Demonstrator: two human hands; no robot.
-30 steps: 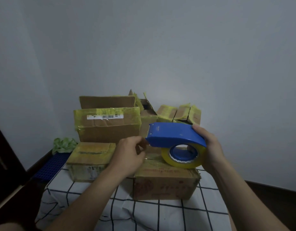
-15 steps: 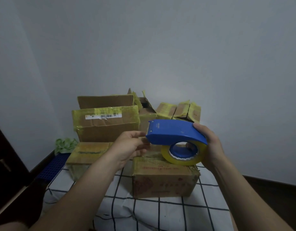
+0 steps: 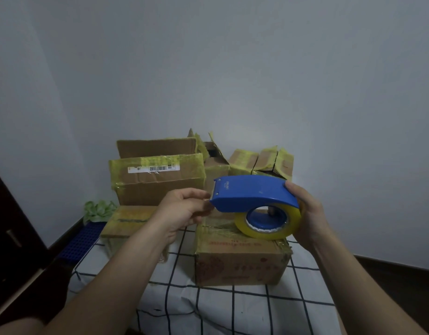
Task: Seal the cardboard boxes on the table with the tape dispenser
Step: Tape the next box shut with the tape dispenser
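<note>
My right hand (image 3: 307,213) grips the rear of a blue tape dispenser (image 3: 252,193) that carries a roll of yellowish tape (image 3: 269,228). I hold it in the air above a closed cardboard box (image 3: 240,259) near the table's front. My left hand (image 3: 182,211) is at the dispenser's front edge, its thumb and fingers pinched together at the tape end there. The tape end itself is too small to make out. A flat small box (image 3: 128,220) lies to the left, partly behind my left forearm.
At the back stand a large box (image 3: 157,180) with a barcode label, an open box (image 3: 215,160) with raised flaps and smaller taped boxes (image 3: 261,159). The table wears a white cloth with a black grid (image 3: 220,308). A blue crate (image 3: 80,240) and green material (image 3: 97,210) sit at left.
My left hand has turned palm-up and shifted slightly left at the dispenser's front edge. The dispenser has stayed at nearly the same spot above the front box.
</note>
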